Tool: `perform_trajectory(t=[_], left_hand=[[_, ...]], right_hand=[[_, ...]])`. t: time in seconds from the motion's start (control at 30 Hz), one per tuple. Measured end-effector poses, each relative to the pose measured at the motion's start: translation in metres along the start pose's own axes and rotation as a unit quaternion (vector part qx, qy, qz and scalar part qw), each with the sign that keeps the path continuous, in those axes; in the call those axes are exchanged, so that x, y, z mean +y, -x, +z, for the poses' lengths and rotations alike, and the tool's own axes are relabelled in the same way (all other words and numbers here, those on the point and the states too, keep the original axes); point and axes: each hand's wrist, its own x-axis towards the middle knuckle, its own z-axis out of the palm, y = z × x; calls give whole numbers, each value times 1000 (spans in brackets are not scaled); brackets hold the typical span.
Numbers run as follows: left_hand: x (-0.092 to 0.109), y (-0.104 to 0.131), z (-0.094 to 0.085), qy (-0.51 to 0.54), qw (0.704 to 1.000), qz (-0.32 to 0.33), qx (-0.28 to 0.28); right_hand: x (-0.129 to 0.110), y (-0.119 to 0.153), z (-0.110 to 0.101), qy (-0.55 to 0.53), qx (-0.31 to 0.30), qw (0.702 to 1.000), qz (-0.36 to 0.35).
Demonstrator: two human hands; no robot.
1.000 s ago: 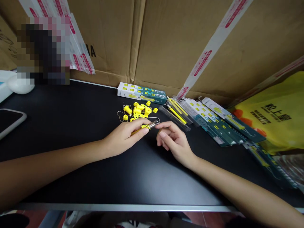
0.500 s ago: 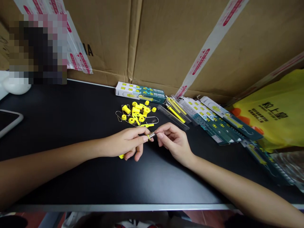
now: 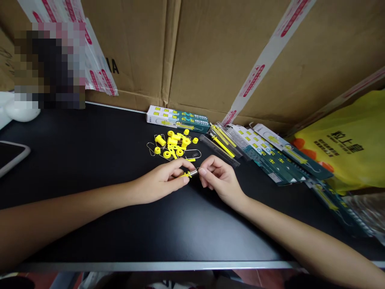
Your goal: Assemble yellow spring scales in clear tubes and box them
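Observation:
My left hand (image 3: 164,180) is closed around a thin yellow plastic rod (image 3: 186,175), which mostly hides behind its fingers. A coiled metal spring (image 3: 194,172) sticks out from the rod's right end. Thumb and forefinger of my right hand (image 3: 221,178) pinch the small wire end of that spring. Both hands hover above the black table (image 3: 156,237). Just beyond them lies a pile of yellow plastic caps and sleeves (image 3: 172,141), mixed with bent wire hooks (image 3: 195,151) and small springs.
Behind the pile lies a printed box (image 3: 177,118). Clear tubes (image 3: 221,150) and yellow rods (image 3: 224,146) lie to its right, beside flat printed packs (image 3: 270,160). A yellow bag (image 3: 339,140) stands far right. At the left edge is a phone (image 3: 13,156). Cardboard (image 3: 204,60) rises behind.
My left hand's fingers have shifted along the yellow rod, and more of its front end now shows. The lower fingers have curled in. My right hand keeps its pinch in nearly the same place.

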Motion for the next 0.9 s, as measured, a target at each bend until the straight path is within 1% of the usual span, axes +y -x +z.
perform_trajectory(t=[0.1,0.23,0.3,0.37,0.43,0.47,0.53,0.63,0.7,0.77,0.83,0.9], left_hand=[[-1,1,1,19,999,8,27],[-6,-3,-1,78,996,-4,39],[-7,-6,-3,117,991,-1,61],[-5,-8,-5,161,982,-4,95],[-3,-10,-6,202,972,-8,116],[-3,-10,-7,218,968,-7,121],[-2,-10,-7,234,964,-2,128],[-4,-8,-6,217,967,14,130],[-5,-8,-4,190,974,22,120],[-7,-8,-4,165,980,31,106],[-8,-8,-3,145,984,35,95],[-8,-7,-3,130,987,35,83]], right_hand=[[1,1,-1,5,-5,1000,-3],[1,0,-7,38,19,999,-18],[1,-3,-11,74,26,996,-34],[2,-7,-15,124,23,991,-49],[6,-10,-18,196,13,978,-68],[8,-11,-20,239,8,968,-81],[12,-12,-21,328,-6,937,-116],[13,-12,-20,451,-37,874,-177],[11,-12,-18,519,-61,831,-193],[8,-13,-16,570,-81,795,-190],[6,-14,-15,599,-91,772,-189],[5,-13,-15,608,-94,765,-193]])
